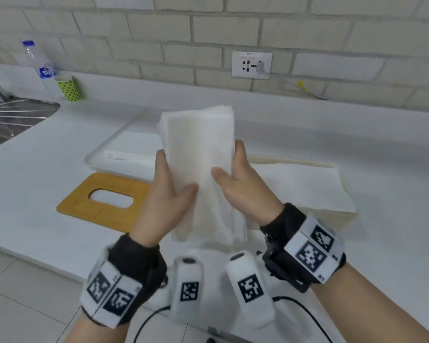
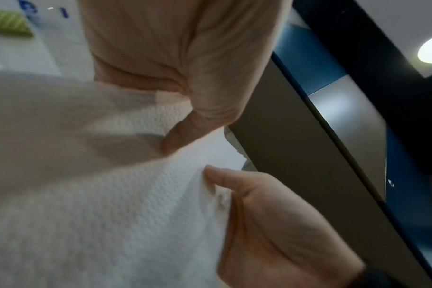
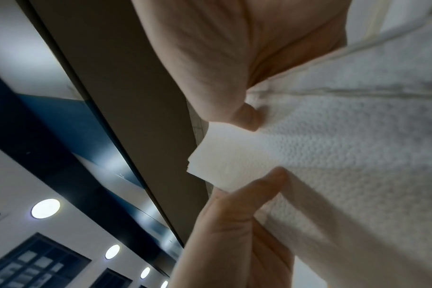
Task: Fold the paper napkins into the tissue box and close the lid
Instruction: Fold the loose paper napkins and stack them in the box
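Bright, even light washes the white counter [image 1: 35,169] with faint shadows, the wall tiles [image 1: 208,28] bowing at the wide-angle edges, while both wrist views blur up close under glaring round ceiling lamps [image 3: 45,208].

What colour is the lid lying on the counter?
The lid is honey-brown wood with an oval slot; head view.

The napkins [image 1: 198,154] are seen to be white paper, matt, with a fine embossed dimple texture. The lid [image 1: 104,201] is made of smooth, light wood with a satin finish. The table [image 1: 35,154] is presented as a smooth, white, faintly glossy surface. The drainer [image 1: 13,120] is of shiny ribbed metal. The bottle [image 1: 39,60] is clear plastic.
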The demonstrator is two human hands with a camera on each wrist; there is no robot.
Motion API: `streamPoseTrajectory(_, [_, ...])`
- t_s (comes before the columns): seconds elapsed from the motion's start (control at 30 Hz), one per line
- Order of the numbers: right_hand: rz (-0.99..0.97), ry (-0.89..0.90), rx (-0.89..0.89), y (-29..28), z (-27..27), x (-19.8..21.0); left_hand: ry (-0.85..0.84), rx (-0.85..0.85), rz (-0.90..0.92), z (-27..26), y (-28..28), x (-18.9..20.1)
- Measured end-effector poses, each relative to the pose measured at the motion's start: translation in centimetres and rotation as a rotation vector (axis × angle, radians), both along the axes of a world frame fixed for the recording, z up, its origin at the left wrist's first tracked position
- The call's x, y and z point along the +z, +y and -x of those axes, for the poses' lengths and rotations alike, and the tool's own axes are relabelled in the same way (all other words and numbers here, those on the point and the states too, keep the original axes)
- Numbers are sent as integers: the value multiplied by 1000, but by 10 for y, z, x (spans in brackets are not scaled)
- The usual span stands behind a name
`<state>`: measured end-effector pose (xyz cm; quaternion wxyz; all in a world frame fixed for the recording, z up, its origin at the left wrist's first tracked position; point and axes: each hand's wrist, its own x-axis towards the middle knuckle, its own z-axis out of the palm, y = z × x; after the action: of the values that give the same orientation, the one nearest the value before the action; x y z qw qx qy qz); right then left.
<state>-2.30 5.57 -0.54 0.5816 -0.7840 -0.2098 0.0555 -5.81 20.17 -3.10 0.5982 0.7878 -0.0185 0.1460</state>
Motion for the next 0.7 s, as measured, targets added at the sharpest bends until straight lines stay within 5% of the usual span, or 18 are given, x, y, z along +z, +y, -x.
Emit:
streamPoseTrajectory(0.37, [-181,-25,-110,-21,35,-47,-15,-46,250,35,-54,-32])
streamPoseTrajectory(0.7, [-232,15,-76,-32,28,-44,-104,-35,189,26,-58,-29])
